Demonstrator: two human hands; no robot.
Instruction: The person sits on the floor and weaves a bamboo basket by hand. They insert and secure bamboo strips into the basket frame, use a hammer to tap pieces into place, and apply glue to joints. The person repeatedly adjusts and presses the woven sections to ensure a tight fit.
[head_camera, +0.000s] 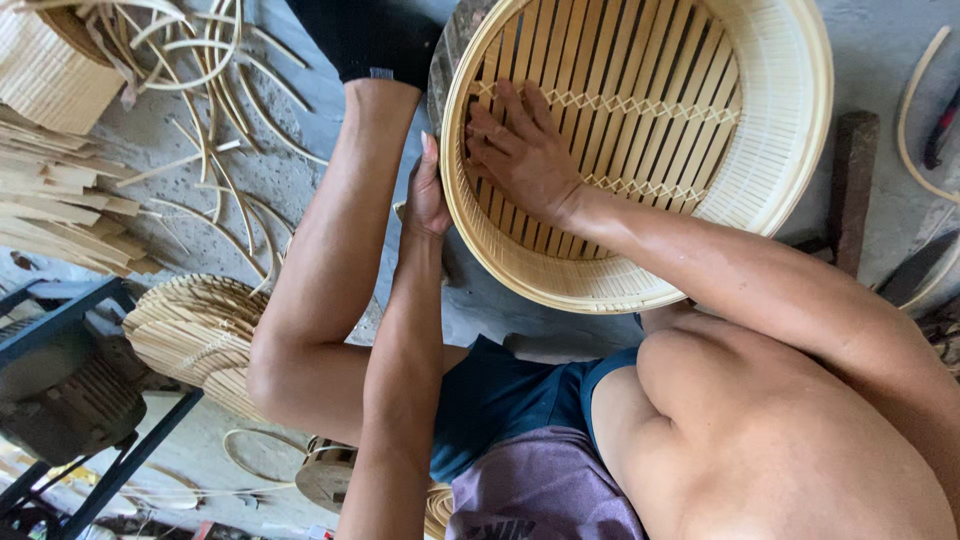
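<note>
Both hands are on a large round pale bamboo steamer basket (640, 150) with a slatted floor, which sits tilted in front of the person's knees, above the grey concrete floor (880, 60). One hand (520, 150) lies inside the basket, palm down and fingers spread flat on the slats near the rim, pressing rather than gripping; its forearm comes in from the lower right of the view, so I take it for the right hand. The other hand (427, 195), which I take for the left, is outside the basket, thumb up against the outer wall, fingers curled behind the rim where they are hidden, so whether it clasps the wall or only braces it cannot be told. The basket looks light for its size and fairly stiff around its woven ring wall, while the thin floor slats, tied with two rows of crossed lashing, seem springy and likely to crack or shift under a hard push. The rim and wall look like the sound places to take hold, the smooth bamboo offering moderate grip. Nearby lie a stack of flat bamboo strips (60, 200), loose curled bamboo splints (200, 60), a fan of slatted bamboo discs (195, 330), and a dark metal frame (70, 330) at lower left.
</note>
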